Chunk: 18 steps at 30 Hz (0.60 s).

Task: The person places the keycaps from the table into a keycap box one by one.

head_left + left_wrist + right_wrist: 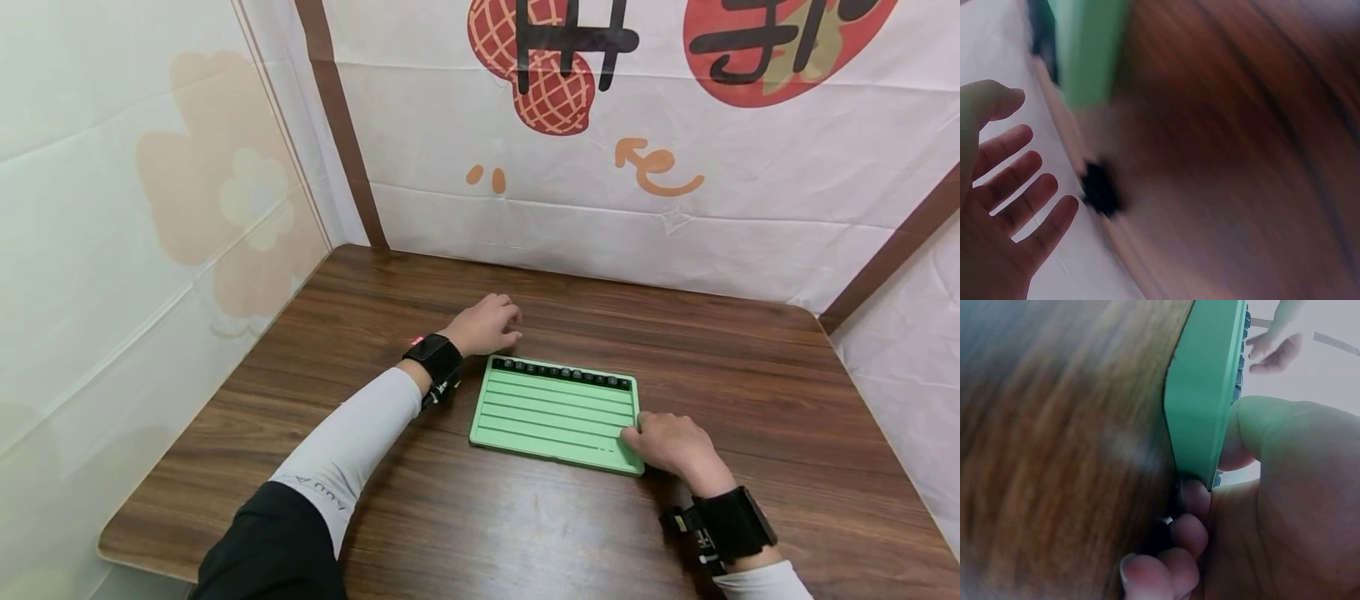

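Observation:
A light green slotted board (555, 419) lies on the table, with a row of small black pieces (562, 372) along its far edge. My right hand (678, 446) holds the board's near right corner, thumb on the top face and fingers curled at the side, as the right wrist view shows. My left hand (483, 327) hovers just beyond the far left corner, fingers loosely bent and spread, holding nothing. In the left wrist view a small black jagged object (1102, 189) lies on the table near those fingers; blur hides its kind.
The brown wooden table (525, 533) has rounded corners. White printed cloth walls (420, 108) stand behind it and at both sides. Something small and red (417, 340) shows beside my left wristband, mostly hidden.

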Tool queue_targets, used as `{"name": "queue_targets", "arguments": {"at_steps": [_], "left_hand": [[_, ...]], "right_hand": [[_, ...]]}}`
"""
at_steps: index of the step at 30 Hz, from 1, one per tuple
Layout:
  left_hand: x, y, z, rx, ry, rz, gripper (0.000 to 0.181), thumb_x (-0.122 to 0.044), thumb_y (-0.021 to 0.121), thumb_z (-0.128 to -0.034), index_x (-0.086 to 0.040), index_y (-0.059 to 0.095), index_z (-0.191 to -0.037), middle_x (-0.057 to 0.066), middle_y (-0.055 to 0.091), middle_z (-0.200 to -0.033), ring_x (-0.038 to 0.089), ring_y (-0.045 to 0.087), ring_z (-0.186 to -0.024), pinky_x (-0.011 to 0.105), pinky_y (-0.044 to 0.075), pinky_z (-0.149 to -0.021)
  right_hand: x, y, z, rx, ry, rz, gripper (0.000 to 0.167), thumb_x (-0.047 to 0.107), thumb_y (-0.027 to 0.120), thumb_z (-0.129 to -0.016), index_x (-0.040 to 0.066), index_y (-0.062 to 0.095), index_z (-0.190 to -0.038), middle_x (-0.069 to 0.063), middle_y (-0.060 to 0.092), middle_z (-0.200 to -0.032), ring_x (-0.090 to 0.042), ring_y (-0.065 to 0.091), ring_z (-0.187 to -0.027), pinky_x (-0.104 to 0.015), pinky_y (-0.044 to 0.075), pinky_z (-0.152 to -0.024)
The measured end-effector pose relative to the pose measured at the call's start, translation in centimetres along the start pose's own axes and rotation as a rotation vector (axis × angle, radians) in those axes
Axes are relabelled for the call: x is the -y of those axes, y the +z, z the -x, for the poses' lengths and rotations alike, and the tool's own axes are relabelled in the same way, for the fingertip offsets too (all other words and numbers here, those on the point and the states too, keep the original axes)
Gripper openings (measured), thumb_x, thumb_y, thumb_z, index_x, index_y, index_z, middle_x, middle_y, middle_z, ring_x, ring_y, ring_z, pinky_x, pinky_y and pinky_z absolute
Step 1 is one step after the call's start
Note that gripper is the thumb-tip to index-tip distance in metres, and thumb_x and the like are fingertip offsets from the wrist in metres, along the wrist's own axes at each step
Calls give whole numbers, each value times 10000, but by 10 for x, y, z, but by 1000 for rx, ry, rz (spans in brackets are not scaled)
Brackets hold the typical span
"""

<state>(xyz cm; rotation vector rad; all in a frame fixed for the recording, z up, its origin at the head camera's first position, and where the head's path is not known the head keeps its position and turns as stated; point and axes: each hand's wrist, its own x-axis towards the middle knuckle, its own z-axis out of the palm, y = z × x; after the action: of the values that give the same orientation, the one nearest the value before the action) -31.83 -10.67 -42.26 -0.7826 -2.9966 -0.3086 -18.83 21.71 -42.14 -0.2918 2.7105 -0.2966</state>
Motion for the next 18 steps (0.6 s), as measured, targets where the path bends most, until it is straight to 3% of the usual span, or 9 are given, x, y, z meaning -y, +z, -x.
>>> {"name": "queue_targets", "arguments": {"at_steps": [10,18], "left_hand": [[42,-3,28,8,-95,-6,308,-311,638,-922,-135,623,-1175,38,542,-1153,192,510,-1055,353,473,-876],[45,-1,29,4,-93,16,333,-290,651,-917,-128,602,-1204,36,542,-1165,194,513,-1083,352,471,-892]], "right_hand": [[2,0,0,8,13,4,248,314,440,-931,110,504,-804,-16,309,-670,-171,301,-603,-341,237,-594],[2,1,0,0,18,8,247,310,443,-919,111,492,-781,-18,311,-676,-175,313,-610,-348,242,-602]]}}
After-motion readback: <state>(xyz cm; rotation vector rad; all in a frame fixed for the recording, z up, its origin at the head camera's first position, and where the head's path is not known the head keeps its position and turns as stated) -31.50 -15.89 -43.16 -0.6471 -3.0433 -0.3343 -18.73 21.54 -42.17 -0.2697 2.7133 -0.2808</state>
